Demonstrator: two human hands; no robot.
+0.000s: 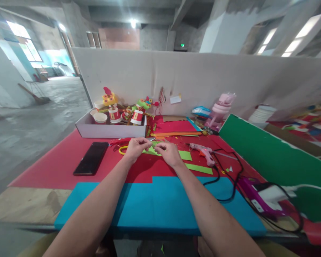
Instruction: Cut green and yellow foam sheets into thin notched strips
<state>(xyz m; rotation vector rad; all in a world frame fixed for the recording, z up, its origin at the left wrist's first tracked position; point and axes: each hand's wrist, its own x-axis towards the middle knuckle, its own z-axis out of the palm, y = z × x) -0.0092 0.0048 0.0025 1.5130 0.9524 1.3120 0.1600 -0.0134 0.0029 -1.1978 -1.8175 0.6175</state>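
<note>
My left hand [137,148] and my right hand [169,151] meet over the middle of the red table covering, thumbs and fingertips pinched close together. A small piece seems to be between the fingertips, perhaps green paper, but it is too small to make out. Below and behind the fingers lies light green paper [186,155], partly hidden by my right hand. A second green paper strip [199,168] lies nearer to me. Scissors with a yellow handle [122,150] rest beside my left hand, which partly covers them.
A black phone [91,159] lies at left. Behind stands a white box [111,132] with paper-cup figures [114,115]. At right are a pink glue gun [203,150], its black cable, a purple power strip [259,200] and a green board [278,153]. Blue sheets [155,203] cover the front edge.
</note>
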